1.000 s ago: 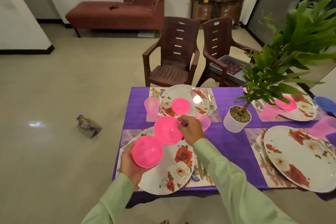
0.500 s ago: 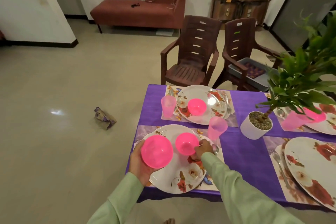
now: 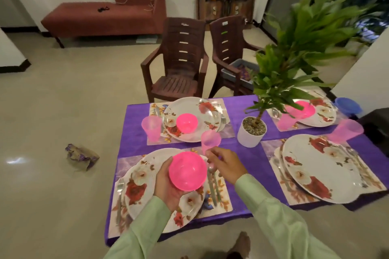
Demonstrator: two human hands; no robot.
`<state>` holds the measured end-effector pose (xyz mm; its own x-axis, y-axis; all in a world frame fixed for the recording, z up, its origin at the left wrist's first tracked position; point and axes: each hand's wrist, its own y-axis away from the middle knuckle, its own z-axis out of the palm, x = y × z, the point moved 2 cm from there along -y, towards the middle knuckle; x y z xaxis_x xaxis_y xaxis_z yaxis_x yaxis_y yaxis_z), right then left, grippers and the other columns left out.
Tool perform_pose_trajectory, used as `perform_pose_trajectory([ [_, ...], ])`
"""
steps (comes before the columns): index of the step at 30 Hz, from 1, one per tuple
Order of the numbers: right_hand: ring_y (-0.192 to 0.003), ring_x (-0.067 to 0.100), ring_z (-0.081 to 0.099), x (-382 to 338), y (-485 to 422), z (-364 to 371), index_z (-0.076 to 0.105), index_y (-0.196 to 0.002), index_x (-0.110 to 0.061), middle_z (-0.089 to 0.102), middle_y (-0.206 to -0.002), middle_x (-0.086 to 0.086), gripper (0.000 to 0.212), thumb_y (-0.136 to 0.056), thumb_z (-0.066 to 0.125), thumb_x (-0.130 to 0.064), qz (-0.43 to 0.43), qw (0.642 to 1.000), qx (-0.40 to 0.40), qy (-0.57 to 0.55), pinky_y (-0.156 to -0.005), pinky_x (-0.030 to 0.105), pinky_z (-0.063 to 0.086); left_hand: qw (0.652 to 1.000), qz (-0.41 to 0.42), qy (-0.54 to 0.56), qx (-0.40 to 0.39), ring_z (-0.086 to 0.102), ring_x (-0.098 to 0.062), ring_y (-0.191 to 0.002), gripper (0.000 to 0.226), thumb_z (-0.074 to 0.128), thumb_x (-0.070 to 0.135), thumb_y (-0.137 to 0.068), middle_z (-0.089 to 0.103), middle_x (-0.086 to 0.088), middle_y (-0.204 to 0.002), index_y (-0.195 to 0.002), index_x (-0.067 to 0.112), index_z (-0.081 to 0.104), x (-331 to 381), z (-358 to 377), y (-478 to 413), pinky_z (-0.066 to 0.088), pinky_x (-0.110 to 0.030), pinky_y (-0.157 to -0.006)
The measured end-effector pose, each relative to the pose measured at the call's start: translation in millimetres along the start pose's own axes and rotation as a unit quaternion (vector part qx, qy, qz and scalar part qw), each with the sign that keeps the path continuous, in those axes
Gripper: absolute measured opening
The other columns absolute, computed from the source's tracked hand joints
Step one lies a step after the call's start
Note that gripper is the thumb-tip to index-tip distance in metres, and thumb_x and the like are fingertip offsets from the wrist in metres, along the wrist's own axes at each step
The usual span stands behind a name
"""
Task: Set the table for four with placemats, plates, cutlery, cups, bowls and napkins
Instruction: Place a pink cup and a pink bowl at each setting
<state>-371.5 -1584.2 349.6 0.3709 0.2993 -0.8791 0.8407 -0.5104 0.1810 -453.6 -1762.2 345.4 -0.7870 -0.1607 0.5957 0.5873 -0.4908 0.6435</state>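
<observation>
Lower centre: our left hand (image 3: pixel 168 187) cups the pink bowl (image 3: pixel 187 171) from beneath, above the floral plate (image 3: pixel 139 185). Our right hand (image 3: pixel 226 165) hovers beside the pink cup (image 3: pixel 210 140); its grip we cannot tell.

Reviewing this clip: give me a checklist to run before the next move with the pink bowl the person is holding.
1. Left hand grips the pink bowl firmly: ok, fingers cup it from below.
2. Near right plate ready for a bowl: ok, none on it.
3. Right hand free: cannot tell; its fingertips sit by the cup base and a spoon.
4. Bowl set on the near left plate: cannot tell; the held bowl covers that spot.
5. Potted plant off the likely path: ok, it stands farther back.
</observation>
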Motion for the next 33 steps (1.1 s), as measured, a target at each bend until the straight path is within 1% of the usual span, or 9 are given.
perform_pose_trajectory([
  [5,-0.074,0.009,0.059,18.4,-1.1,-68.8,0.069,-0.102,-0.028,0.066,-0.083,-0.010,0.033,-0.082,0.066,-0.053,-0.031,0.994,-0.028,0.100,-0.067,0.027,0.046,0.999,-0.014,-0.012,-0.029,0.066,-0.036,-0.088,0.035,0.052,0.042,-0.094,0.075,-0.016,-0.089,-0.108,0.012,0.065,-35.1,90.7,-10.5,0.054,-0.045,-0.071],
  [7,-0.075,0.013,0.057,35.4,-6.3,-102.7,0.068,-0.098,-0.030,0.060,-0.075,-0.015,0.013,-0.085,0.068,-0.034,-0.043,0.992,-0.019,0.115,-0.068,0.030,0.045,0.999,-0.017,-0.006,-0.040,0.067,-0.034,-0.088,0.036,0.051,0.041,-0.094,0.074,-0.017,-0.096,-0.110,0.012,0.066,-54.9,127.9,-18.5,0.054,-0.044,-0.075],
  [9,-0.070,0.015,0.056,48.9,-10.5,-137.7,0.068,-0.092,-0.027,0.058,-0.071,-0.013,0.013,-0.088,0.063,-0.015,-0.060,0.993,0.005,0.106,-0.065,0.029,0.044,0.999,-0.005,-0.019,-0.049,0.069,-0.028,-0.082,0.032,0.049,0.042,-0.095,0.075,-0.012,-0.093,-0.104,0.017,0.068,-73.9,160.3,-28.3,0.052,-0.042,-0.074],
  [13,-0.066,0.027,0.059,78.0,-6.4,-223.4,0.072,-0.096,-0.009,0.061,-0.076,0.001,0.019,-0.088,0.055,-0.003,-0.059,0.991,0.025,0.114,-0.060,0.033,0.044,0.998,-0.004,-0.040,-0.052,0.067,-0.031,-0.093,0.035,0.048,0.049,-0.094,0.075,-0.008,-0.095,-0.105,0.022,0.068,-121.8,237.1,-40.5,0.051,-0.055,-0.083],
  [17,-0.038,0.022,0.054,119.3,-6.2,-307.8,0.062,-0.077,-0.008,0.056,-0.067,0.011,0.021,-0.089,0.050,0.003,0.009,0.998,0.055,0.015,-0.035,0.029,0.042,0.995,-0.016,-0.053,-0.087,0.060,-0.038,-0.112,0.052,0.042,0.059,-0.093,0.065,-0.013,-0.121,-0.122,0.020,0.062,-159.3,298.3,-57.0,0.046,-0.069,-0.091],
  [22,-0.034,0.022,0.055,188.2,-11.4,-389.1,0.069,-0.099,-0.006,0.064,-0.068,0.017,0.022,-0.091,0.050,0.003,0.114,0.972,0.184,-0.091,-0.035,0.031,0.047,0.993,-0.033,-0.074,-0.081,0.061,-0.040,-0.116,0.064,0.045,0.061,-0.092,0.063,-0.018,-0.128,-0.131,0.012,0.057,-189.7,336.1,-74.0,0.054,-0.058,-0.085],
  [26,-0.042,0.028,0.060,251.2,-14.1,-406.3,0.065,-0.104,-0.003,0.066,-0.084,0.021,0.022,-0.090,0.049,0.004,0.225,0.933,0.245,-0.137,-0.040,0.038,0.055,0.993,-0.040,-0.078,-0.078,0.061,-0.041,-0.117,0.063,0.046,0.061,-0.093,0.062,-0.019,-0.129,-0.131,0.012,0.057,-200.5,348.0,-82.9,0.054,-0.058,-0.087],
  [29,-0.069,0.038,0.065,295.7,-18.0,-396.6,0.064,-0.113,-0.007,0.064,-0.107,0.021,0.030,-0.087,0.056,0.004,0.303,0.906,0.239,-0.176,-0.033,0.035,0.051,0.993,-0.040,-0.080,-0.072,0.064,-0.038,-0.112,0.062,0.047,0.062,-0.092,0.066,-0.017,-0.124,-0.128,0.013,0.058,-204.5,351.3,-89.2,0.056,-0.055,-0.083],
  [33,-0.080,0.046,0.064,320.1,-17.2,-377.3,0.055,-0.094,-0.001,0.059,-0.109,0.024,0.011,-0.087,0.055,0.008,0.381,0.879,0.218,-0.185,-0.027,0.037,0.047,0.992,-0.056,-0.080,-0.073,0.066,-0.035,-0.110,0.059,0.046,0.061,-0.093,0.067,-0.015,-0.122,-0.125,0.014,0.060,-209.8,349.4,-100.2,0.056,-0.053,-0.082],
])
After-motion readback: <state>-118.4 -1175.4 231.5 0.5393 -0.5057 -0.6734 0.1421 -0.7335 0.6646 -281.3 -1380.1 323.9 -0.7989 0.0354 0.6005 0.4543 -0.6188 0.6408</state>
